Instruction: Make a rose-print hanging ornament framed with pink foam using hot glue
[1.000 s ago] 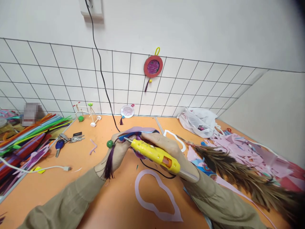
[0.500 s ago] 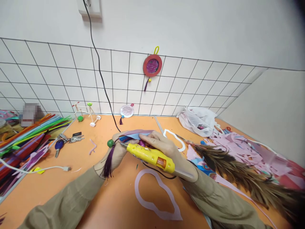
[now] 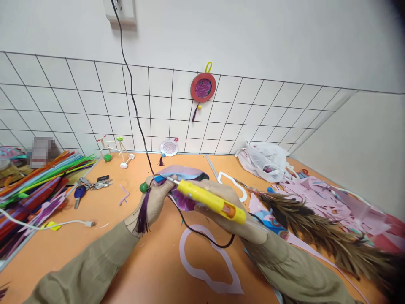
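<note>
My left hand [image 3: 156,203] pinches the left end of a floral ornament [image 3: 183,171] with pink and blue layers and a purple flower print. From that end hang a green bead [image 3: 144,187] and a dark purple tassel [image 3: 143,214], lying over my left wrist. My right hand [image 3: 226,192] is wrapped round a yellow hot glue gun [image 3: 207,198]. Its metal nozzle points left and meets the ornament's edge by my left thumb; whether they touch, I cannot tell. The gun's black cord loops beneath.
A pink paper outline [image 3: 186,264] lies on the orange table in front; a white one [image 3: 238,190] lies behind my right hand. Pipe cleaners [image 3: 63,169] and keys [image 3: 79,193] are at left. Feathery stalks [image 3: 303,223], pink scraps [image 3: 329,198] and a plastic bag [image 3: 265,162] are at right.
The ornament has tilted, so its flower print shows below the glue gun. The gun's nozzle and my right hand have shifted slightly right, and the nozzle is higher, near my left thumb.
</note>
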`<state>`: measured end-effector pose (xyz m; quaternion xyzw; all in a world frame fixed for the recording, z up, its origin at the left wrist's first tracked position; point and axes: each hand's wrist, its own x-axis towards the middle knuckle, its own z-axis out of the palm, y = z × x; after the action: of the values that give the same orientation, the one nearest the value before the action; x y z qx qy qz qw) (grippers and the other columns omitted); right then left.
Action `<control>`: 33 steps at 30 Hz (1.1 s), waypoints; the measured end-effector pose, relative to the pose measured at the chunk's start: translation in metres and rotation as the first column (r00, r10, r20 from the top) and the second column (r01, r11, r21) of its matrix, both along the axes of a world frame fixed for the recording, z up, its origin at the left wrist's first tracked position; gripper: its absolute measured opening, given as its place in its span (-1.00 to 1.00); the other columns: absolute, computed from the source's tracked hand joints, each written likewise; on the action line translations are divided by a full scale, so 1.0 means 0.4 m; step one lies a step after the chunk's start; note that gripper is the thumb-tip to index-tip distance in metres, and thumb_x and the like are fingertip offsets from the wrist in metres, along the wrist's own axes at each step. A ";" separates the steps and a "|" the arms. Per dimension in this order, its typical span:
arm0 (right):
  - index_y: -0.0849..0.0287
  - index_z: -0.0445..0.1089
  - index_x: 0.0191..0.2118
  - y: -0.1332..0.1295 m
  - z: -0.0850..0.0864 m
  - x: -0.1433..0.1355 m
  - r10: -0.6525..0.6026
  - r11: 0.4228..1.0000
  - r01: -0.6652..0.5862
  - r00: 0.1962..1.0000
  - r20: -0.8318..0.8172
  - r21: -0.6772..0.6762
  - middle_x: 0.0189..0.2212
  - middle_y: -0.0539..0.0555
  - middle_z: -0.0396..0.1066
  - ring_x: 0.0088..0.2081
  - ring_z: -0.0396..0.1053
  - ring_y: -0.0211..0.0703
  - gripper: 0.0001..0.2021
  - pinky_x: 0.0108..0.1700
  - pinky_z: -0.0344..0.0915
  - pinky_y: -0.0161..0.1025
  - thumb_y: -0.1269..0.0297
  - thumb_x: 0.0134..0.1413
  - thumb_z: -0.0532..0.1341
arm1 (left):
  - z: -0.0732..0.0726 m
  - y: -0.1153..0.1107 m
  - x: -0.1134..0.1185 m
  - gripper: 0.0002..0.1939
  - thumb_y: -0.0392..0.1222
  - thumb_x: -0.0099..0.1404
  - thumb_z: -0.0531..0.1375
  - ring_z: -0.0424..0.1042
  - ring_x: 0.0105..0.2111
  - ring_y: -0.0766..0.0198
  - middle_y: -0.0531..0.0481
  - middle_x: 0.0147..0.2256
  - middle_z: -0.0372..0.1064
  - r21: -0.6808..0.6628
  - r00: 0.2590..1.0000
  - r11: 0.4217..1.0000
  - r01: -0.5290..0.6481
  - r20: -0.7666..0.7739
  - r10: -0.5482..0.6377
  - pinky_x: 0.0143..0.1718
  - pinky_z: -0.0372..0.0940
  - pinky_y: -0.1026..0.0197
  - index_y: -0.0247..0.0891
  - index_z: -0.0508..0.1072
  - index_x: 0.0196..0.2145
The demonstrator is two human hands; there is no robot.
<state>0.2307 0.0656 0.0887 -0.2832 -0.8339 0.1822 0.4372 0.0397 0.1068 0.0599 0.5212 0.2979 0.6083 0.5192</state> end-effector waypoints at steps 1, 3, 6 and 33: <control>0.09 0.47 -0.07 -0.009 0.009 0.002 -0.047 0.998 0.046 0.998 -0.029 -0.053 -0.26 0.10 0.53 -0.21 0.50 -0.05 -0.76 -0.14 0.49 -0.09 0.10 0.27 0.21 | 0.002 0.005 -0.001 -0.78 -0.04 0.16 0.39 0.48 -0.41 0.22 0.02 -0.45 0.52 -0.012 0.999 1.000 -0.028 0.043 0.028 -0.34 0.39 0.21 -0.25 0.58 -0.43; 0.09 0.46 -0.19 -0.023 0.021 0.006 -0.161 0.975 0.147 0.984 -0.072 -0.164 -0.36 0.07 0.50 -0.32 0.49 -0.10 -0.82 -0.25 0.51 -0.13 0.13 0.29 0.19 | 0.008 0.014 -0.006 -0.76 -0.03 0.14 0.39 0.48 -0.35 0.23 0.02 -0.40 0.52 -0.036 0.994 0.997 -0.064 0.088 0.067 -0.27 0.40 0.21 -0.26 0.57 -0.37; 0.07 0.41 -0.08 -0.034 0.020 0.014 -0.232 0.946 0.191 0.963 -0.137 -0.261 -0.47 0.01 0.42 -0.41 0.45 -0.13 -0.82 -0.33 0.51 -0.16 0.19 0.33 0.12 | 0.019 0.020 -0.014 -0.74 0.00 0.14 0.39 0.48 -0.35 0.23 0.02 -0.40 0.51 -0.046 0.984 0.988 -0.145 0.094 0.149 -0.29 0.38 0.23 -0.25 0.56 -0.34; 0.12 0.31 -0.29 -0.031 -0.004 -0.031 -0.225 0.937 0.192 0.970 0.087 0.291 -0.46 0.02 0.38 -0.48 0.31 -0.21 -0.92 -0.48 0.21 -0.29 0.42 0.20 0.22 | 0.049 -0.048 0.010 -0.67 0.05 0.19 0.33 0.37 -0.55 0.28 0.03 -0.55 0.42 0.001 0.990 0.995 -0.102 -0.094 0.102 -0.50 0.31 0.22 -0.27 0.48 -0.53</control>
<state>0.2182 0.0533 0.0873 -0.3156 -0.8410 -0.0025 0.4395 0.0438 0.0877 0.0796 0.5324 0.3491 0.6084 0.4739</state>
